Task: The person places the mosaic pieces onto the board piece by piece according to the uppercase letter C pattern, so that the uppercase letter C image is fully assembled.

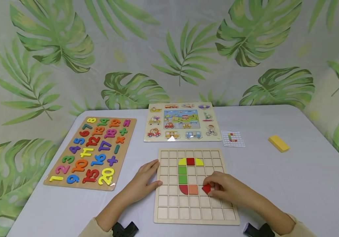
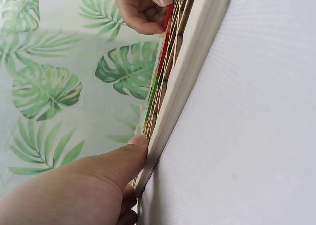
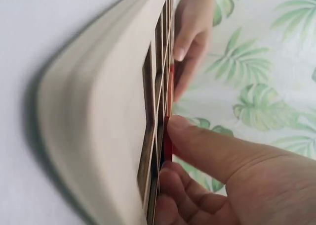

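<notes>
A wooden grid board (image 1: 197, 210) lies on the table with colored tiles in its upper middle squares. These are yellow rounded tiles (image 1: 199, 162), red tile (image 1: 190, 161), green tiles (image 1: 182, 174), a dark red rounded tile (image 1: 183, 189) and an orange tile (image 1: 193, 189). Pinched between thumb and fingers of my right hand (image 1: 225, 187) is a red tile (image 1: 206, 188), tilted over the square right of the orange one; fingers partly hide its shape. My left hand (image 1: 143, 182) rests against the board's left edge, thumb on the rim (image 2: 163, 136), fingers fairly straight.
A number board (image 1: 98, 154) lies at left, and a vehicle picture puzzle (image 1: 182, 121) behind the grid. Right of that are a small pattern card (image 1: 233, 139) and a yellow block (image 1: 278, 143). A leaf-print cloth (image 1: 187, 49) hangs behind the table.
</notes>
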`<state>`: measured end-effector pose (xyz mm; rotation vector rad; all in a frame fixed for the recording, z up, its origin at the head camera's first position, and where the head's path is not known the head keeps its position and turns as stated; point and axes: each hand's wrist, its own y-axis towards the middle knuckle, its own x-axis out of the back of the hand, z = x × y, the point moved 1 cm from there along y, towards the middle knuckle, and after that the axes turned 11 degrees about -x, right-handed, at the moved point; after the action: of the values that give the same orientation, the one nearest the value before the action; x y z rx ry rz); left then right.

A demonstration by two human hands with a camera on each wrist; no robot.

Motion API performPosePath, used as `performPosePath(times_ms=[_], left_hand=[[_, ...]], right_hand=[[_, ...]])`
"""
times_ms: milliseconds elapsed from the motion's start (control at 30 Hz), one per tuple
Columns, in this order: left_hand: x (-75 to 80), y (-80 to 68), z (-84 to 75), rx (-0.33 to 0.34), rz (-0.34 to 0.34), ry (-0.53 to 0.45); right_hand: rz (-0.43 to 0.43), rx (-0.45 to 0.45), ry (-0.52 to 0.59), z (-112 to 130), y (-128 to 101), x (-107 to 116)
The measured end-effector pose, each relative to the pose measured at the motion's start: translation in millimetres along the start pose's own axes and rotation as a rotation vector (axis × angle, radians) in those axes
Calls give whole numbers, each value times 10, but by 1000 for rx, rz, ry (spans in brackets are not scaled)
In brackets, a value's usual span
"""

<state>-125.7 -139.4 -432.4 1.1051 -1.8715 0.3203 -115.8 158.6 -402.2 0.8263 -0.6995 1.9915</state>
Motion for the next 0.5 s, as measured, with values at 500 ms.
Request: performPosePath(times_ms=[500], left_hand=[[0,5,-5,-1,6,2]], right_hand=[[-129,15,-113,47,35,-121]])
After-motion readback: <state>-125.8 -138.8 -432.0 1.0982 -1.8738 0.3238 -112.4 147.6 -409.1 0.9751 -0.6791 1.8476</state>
